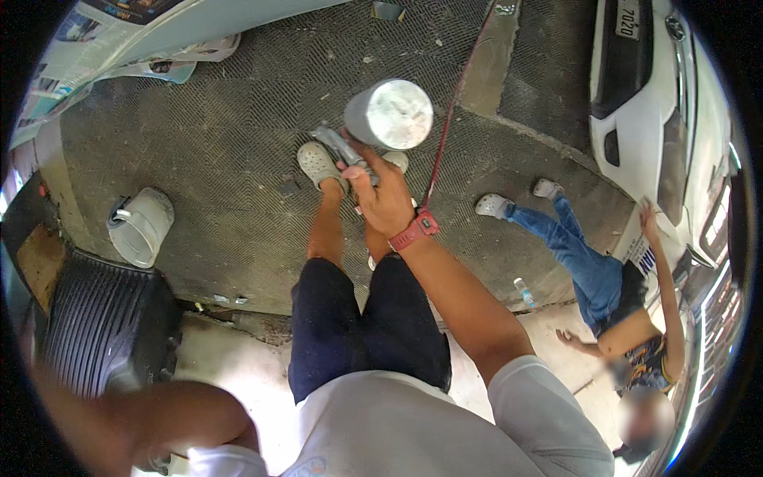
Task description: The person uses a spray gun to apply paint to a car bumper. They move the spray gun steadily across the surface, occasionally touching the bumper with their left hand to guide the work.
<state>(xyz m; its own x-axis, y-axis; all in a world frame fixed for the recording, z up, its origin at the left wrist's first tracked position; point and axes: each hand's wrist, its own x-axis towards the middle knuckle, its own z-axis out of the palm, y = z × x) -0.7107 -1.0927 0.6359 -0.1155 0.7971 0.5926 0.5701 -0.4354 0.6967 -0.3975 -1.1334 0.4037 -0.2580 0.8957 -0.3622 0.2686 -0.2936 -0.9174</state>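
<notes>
the right hand (377, 189) is closed around a slim grey metal tool (338, 145), fingers curled and thumb pressed along it, with the tool's narrow end sticking out past the grip toward the upper left. just beyond the knuckles is a silver-white cylinder (388, 116), its round, pale face turned up to the camera; whether it is joined to the tool i cannot tell. a red watch (416, 229) is strapped on the right wrist, and a thin red hose (449, 119) runs from the top edge down to near it. the left arm (175, 417) is a blur at the lower left; its hand is out of frame, so i cannot tell how open it is or what it holds.

below the tool lies a dark, diamond-patterned floor (246, 191) flecked with scraps, and the wearer's 2 pale clogs (317, 164) stand on it. a white bucket (143, 230) is at the left, with a black ribbed bin (111, 322) near it. printed paper (75, 75) hangs over a panel at the upper left. at the right, a second person (600, 278) in jeans leans beside a white car (648, 119), and a small bottle (524, 292) stands or lies nearby.
</notes>
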